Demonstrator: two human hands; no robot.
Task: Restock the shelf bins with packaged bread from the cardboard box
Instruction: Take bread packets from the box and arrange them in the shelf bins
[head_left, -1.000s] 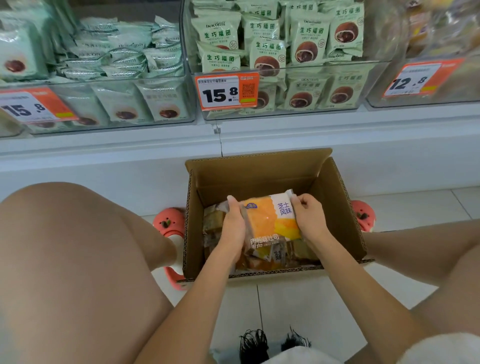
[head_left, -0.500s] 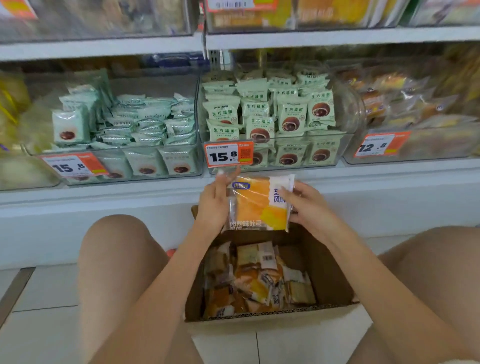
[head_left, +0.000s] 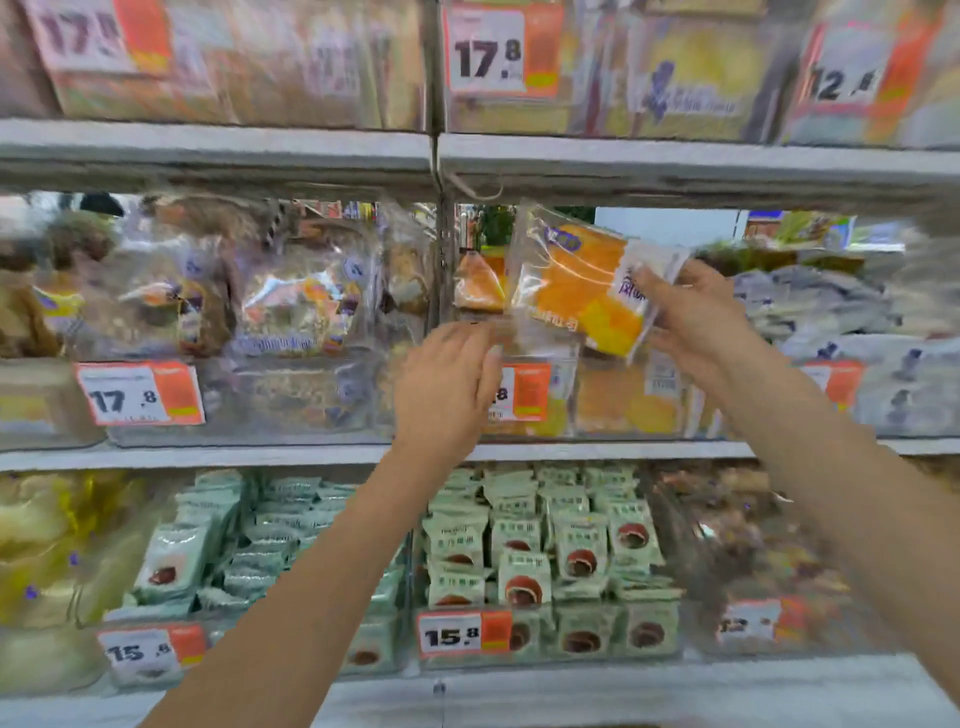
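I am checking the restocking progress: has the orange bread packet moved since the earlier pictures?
Yes. The orange bread packet went up from the cardboard box, past the 15.8 price tag, to the clear bin on the shelf above.

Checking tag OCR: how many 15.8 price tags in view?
2. Both are on the bottom shelf's bin fronts: the left 15.8 tag at lower left, the centre 15.8 tag near the middle. The left arm crosses between them and may hide another.

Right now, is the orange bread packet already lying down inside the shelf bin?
No, the right hand holds the orange bread packet up in the air, tilted, above the bin.
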